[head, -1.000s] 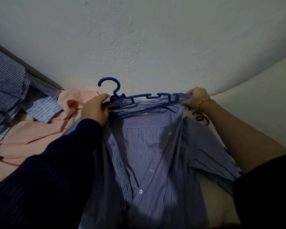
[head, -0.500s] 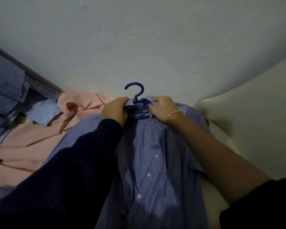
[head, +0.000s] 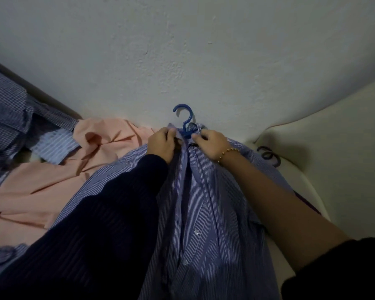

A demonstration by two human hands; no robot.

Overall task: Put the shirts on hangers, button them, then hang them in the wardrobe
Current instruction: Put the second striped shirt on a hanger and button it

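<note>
A blue-and-white striped shirt [head: 206, 213] lies lengthwise in front of me on a blue plastic hanger [head: 185, 120], whose hook sticks out past the collar toward the wall. My left hand [head: 161, 144] grips the left side of the collar just below the hook. My right hand [head: 212, 144], with a gold bead bracelet on its wrist, pinches the right side of the collar. The two front edges meet down the middle, and white buttons show lower on the placket.
A peach shirt [head: 59, 169] lies crumpled to the left, with checked blue shirts [head: 11, 118] piled beyond it. A pale wall [head: 182, 50] rises behind. More dark hanger hooks [head: 268, 155] lie at the right on a cream cushion [head: 333, 159].
My hands came in from the shirt's shoulders to the collar at the hanger hook. The shirt's open front has been drawn together down the middle.
</note>
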